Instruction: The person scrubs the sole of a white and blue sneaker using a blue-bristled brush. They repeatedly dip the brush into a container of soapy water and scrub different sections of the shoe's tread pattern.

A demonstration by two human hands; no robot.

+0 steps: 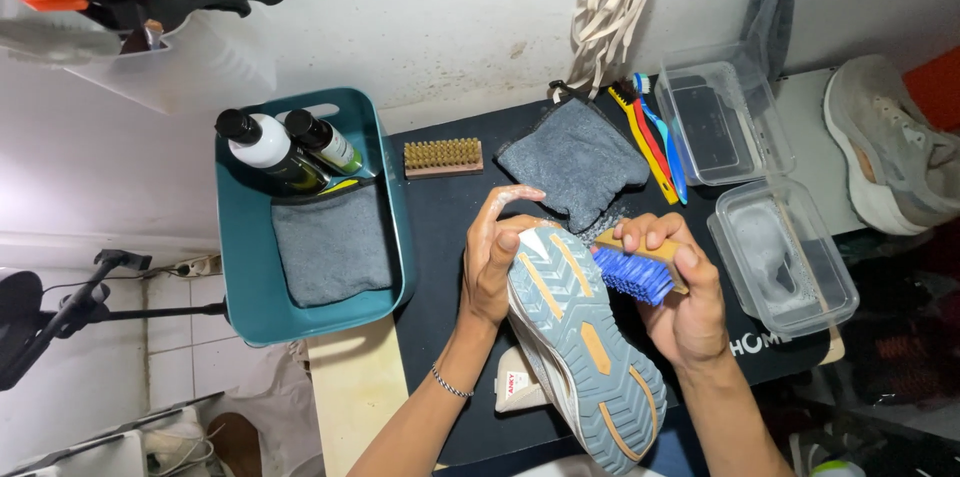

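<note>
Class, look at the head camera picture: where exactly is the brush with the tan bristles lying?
The tan-bristled brush lies on the black mat, left of centre, between the teal basket and the folded grey cloth, just beyond the left hand.

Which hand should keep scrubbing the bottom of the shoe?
Probably the right hand: it already grips the blue-bristled brush against the shoe sole. The left hand is busy clasping the shoe's toe end to steady it.

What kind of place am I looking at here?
Likely a small shoe-cleaning bench at home or in a workshop: the right hand scrubs a shoe sole with a blue brush, beside a teal bin of bottles and spare brushes.
</note>
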